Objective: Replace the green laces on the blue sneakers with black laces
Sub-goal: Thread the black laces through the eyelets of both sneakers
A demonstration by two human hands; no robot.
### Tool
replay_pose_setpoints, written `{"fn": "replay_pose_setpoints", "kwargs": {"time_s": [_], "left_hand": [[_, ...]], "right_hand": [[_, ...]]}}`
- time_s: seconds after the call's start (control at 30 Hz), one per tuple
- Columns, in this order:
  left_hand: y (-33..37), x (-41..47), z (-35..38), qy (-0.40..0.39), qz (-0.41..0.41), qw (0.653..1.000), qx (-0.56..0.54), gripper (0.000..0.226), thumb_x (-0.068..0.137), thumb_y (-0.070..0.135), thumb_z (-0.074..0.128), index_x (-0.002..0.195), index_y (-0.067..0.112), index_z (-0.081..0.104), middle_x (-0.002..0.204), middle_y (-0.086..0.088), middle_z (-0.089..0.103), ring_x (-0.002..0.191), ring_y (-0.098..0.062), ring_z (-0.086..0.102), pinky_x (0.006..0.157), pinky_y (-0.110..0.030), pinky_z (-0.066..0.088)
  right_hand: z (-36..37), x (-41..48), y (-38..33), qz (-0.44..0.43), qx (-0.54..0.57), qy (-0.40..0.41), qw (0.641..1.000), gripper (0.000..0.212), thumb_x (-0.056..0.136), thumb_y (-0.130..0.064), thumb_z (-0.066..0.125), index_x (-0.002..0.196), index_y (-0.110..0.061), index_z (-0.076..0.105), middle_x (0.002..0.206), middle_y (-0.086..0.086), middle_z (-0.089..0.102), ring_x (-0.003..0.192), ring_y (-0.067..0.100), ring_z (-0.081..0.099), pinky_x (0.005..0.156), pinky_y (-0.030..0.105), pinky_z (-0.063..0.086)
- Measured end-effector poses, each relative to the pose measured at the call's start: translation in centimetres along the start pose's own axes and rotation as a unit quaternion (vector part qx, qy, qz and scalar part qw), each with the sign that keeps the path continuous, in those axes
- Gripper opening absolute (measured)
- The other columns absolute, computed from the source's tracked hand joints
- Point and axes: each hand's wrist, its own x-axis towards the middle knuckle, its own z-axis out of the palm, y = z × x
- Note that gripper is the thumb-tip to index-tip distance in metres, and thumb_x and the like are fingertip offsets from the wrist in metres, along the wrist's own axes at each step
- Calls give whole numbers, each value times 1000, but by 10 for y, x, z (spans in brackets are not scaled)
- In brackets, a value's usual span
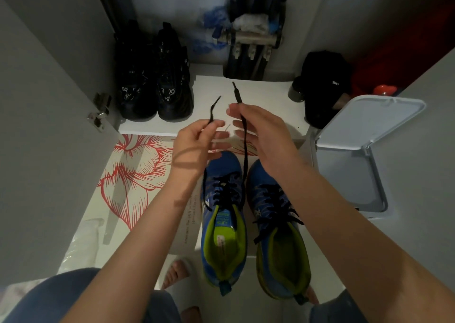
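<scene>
- Fig.: late lacing stage. Both ends of the black lace (pixel 245 155) are held up over the centre shoe (pixel 224 226), bottom-centre of frame. The lace criss-crosses thru its eyelets.
- L hand (pixel 194 145), mid-frame: thumb + forefinger pinch one lace end, w/ the tip sticking up. The other fingers are loosely spread.
- R hand (pixel 261 135), just right of it: thumb + forefinger pinch the other end near its tip. The other fingers are straight and apart.
- Other shoe (pixel 278 226), touching or just beside the first on its right, already carries a black lace. Its ends lie loose, w/ no bow as far as we can tell. No green lace in view.
- We judge the step to be evening up the two ends above the top eyelets. The next move calls for matching lengths, pulling out slack, then tying a bow.
- Bkgd: black boots (pixel 152 81) upper left; open bin (pixel 357 150) at right.
</scene>
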Motion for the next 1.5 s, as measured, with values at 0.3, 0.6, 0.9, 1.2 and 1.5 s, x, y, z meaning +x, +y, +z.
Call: {"fn": "replay_pose_setpoints", "kwargs": {"time_s": [0.3,0.6,0.9,1.2,1.5], "left_hand": [[-66,-3,-26,-28,-55,916,397,17,86,18,66,101,11,71,107,-4,66,99,-20,61,80,-24,42],[-70,-3,-15,-15,-24,924,381,23,87,8,61,107,13,70,110,-6,68,103,-22,61,82,-26,45],[-70,-3,-10,-16,-20,903,429,23,89,13,59,110,19,68,105,0,68,88,-15,56,65,-21,32],[-73,1,-13,9,-42,916,399,17,90,12,58,105,7,65,109,-11,66,103,-27,61,80,-30,44],[-69,0,-15,-20,-44,916,398,24,89,8,58,110,15,67,116,-5,66,107,-20,60,81,-24,42]], "right_hand": [[-25,8,31,67,-183,14,981,14,94,-14,52,86,-11,63,62,1,60,42,11,42,36,14,28],[-31,3,64,85,-265,-11,961,7,84,-1,64,91,3,62,67,4,52,56,8,45,37,6,31],[-32,6,80,111,-291,-43,949,21,83,4,64,104,4,64,66,1,55,53,9,47,38,7,33],[-36,10,81,109,-298,-32,948,27,81,3,67,107,4,60,76,6,57,50,6,52,43,7,40],[-36,8,72,97,-312,-51,944,20,81,5,65,101,6,66,75,10,61,49,7,51,45,7,40]]}}
